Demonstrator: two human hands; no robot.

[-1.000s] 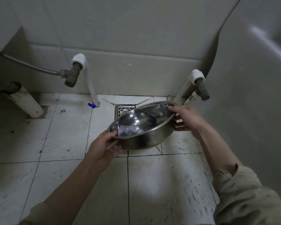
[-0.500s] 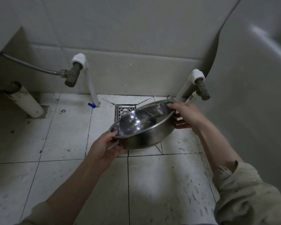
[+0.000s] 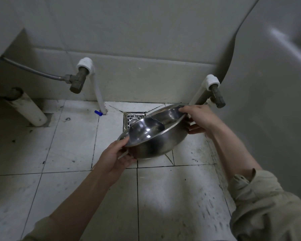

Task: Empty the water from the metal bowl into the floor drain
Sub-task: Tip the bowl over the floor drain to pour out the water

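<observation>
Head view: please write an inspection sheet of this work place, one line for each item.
Surface: white tiled floor, stained, with dark marks and cracked tiles near the drain.
Job's things: metal bowl held above the floor, tilted away toward the floor drain; no stream of water can be made out.
Clutter: small blue cap on the floor beside the white pipe.
Grips: left hand holds the near rim; right hand holds the far rim.
Cables: nothing seen; only a metal hose running to the left valve.
Surroundings: tiled wall, a second valve on the right, a thick pipe on the left.
</observation>
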